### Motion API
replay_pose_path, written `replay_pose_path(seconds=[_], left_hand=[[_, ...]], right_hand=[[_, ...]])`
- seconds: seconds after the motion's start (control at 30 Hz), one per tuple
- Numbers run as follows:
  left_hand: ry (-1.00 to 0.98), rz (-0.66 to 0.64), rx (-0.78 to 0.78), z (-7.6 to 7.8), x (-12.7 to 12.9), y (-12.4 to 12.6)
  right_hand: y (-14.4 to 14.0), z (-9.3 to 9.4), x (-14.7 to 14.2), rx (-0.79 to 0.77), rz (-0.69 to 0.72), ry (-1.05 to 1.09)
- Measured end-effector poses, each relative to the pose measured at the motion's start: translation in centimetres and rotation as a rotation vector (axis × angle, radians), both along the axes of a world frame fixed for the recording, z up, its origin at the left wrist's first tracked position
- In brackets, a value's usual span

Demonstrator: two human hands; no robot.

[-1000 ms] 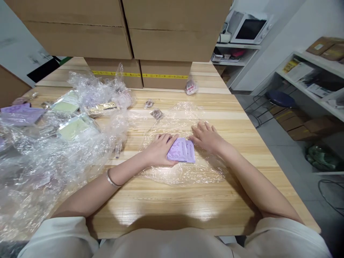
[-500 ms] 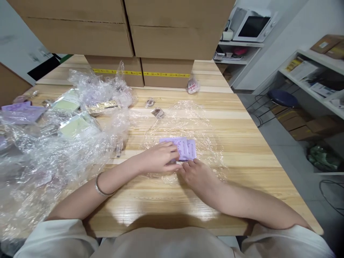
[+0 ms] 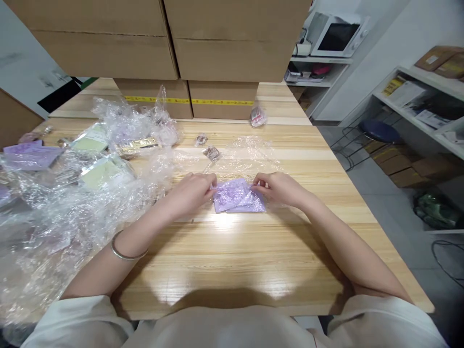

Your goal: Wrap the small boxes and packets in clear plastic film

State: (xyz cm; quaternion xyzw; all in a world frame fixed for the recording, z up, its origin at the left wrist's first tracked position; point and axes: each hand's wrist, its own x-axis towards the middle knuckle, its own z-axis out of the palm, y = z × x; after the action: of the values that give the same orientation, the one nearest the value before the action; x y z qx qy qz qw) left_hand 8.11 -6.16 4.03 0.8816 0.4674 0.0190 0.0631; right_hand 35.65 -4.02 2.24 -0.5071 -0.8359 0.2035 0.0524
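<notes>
I see purple sachets (image 3: 237,199) mid-table (image 3: 253,261), under clear plastic film (image 3: 250,154). Left hand (image 3: 192,191) pinches film at the stack's left edge; right hand (image 3: 281,187) pinches it at the right. Judgement: packets light, thin, bendable, likely to slide over each other; film slippery, clingy, stretchable. Best held at opposite edges, stack pressed flat.

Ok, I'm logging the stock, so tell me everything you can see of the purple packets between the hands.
The purple packets are flat, pale lilac sachets with faint print, overlapped in a small stack under clear plastic film on the wooden table. The left hand and right hand pinch the film at either side.
</notes>
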Motion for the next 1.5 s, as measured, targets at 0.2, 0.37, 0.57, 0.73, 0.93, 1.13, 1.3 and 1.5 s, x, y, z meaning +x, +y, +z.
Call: replay_pose_path(seconds=[0.2,0.37,0.57,0.73,0.93,1.13,1.3,1.5], left_hand=[[-0.144,-0.243,0.324,-4.0,3.0,-1.1],[-0.055,-0.229,0.076,-6.5,4.5,-2.1],[-0.028,-0.221,-0.047,-6.3,3.7,-1.3],[-0.095,-0.221,-0.045,-7.1,3.2,-0.8],[-0.116,-0.161,-0.08,-6.3,1.0,0.8],[-0.19,-0.208,-0.31,-3.5,-2.5,3.3],[-0.332,-0.161,-0.653,-1.2,-4.3,4.3],[-0.401,-0.067,-0.915,0.3,-5.1,4.4]], right_hand=[[1.3,-2.9,0.0,0.03,0.051,0.062],[2.2,-3.0,1.0,0.034,0.029,0.058],[0.9,0.1,1.3,0.359,0.028,-0.018],[-3.9,-0.2,-2.8,0.002,0.324,-0.057],[-4.4,-3.1,-4.9,0.112,0.174,-0.237],[-2.8,-2.4,-3.1,0.104,0.165,-0.219],[-2.7,0.7,-0.9,-0.067,0.216,-0.016],[-1.5,3.6,1.8,-0.317,0.299,0.194]])
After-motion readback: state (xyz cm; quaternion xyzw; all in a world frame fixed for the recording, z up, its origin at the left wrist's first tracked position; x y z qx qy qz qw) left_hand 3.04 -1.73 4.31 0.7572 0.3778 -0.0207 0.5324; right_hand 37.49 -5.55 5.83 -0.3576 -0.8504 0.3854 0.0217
